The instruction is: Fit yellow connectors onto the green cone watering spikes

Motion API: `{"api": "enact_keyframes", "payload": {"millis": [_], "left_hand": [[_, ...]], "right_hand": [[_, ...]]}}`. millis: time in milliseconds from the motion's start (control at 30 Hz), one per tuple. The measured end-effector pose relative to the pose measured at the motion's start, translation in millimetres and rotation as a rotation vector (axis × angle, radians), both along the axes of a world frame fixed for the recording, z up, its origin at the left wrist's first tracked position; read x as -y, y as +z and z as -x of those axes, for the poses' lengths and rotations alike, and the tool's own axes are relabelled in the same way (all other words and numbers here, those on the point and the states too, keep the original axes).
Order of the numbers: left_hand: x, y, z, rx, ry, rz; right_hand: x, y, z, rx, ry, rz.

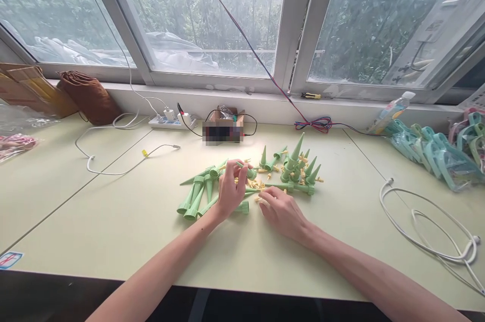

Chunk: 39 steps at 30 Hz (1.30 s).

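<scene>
My left hand (232, 186) is closed round a green plastic watering spike (249, 170), its tapered end near the fingertips. Low over the table, my right hand (282, 211) has its fingers curled and pressed at a small yellow valve (259, 199). Between the two hands lies a loose heap of yellow valves (254, 183). Several green spikes (195, 201) lie on their sides left of and under my left hand. Beyond my right hand, more spikes stand upright on their wide caps, the tallest spike (294, 158) among them, some with yellow valves fitted.
A power strip (172, 121) and a small open box (231, 119) sit by the window ledge. White cables (428, 246) coil at the right, below bagged teal plastic items (435, 150) and a bottle (394, 110). A brown pouch (89, 97) is at the left.
</scene>
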<state>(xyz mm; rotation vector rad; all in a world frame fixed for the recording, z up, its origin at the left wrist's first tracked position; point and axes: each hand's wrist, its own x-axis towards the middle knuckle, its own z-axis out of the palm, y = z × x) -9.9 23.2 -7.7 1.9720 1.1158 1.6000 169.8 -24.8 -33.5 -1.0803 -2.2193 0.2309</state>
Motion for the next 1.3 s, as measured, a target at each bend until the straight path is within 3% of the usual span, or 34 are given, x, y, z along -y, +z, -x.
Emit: {"api": "enact_keyframes", "payload": {"millis": [400,500,667,767,1300], "left_hand": [[0,-2.3,0,-0.048,0.007,-0.012],[0,-2.9,0,-0.042,0.006,-0.042],[-2,-4.1,0,-0.032,-0.008,-0.104],[-1,-4.3,-1,-0.046,-0.006,-0.122],[2,-3.1,-4,-0.103,0.044,-0.120]], "right_hand": [[-1,0.6,-1,-0.006,0.159,-0.001],[-2,0.2,-1,-0.031,0.099,-0.042],[-8,-2.7,-6,-0.027,-0.161,-0.128],[-10,-5.3,-7,0.034,-0.244,-0.109],[-16,-1.1,-3,0.044,-0.151,0.032]]}}
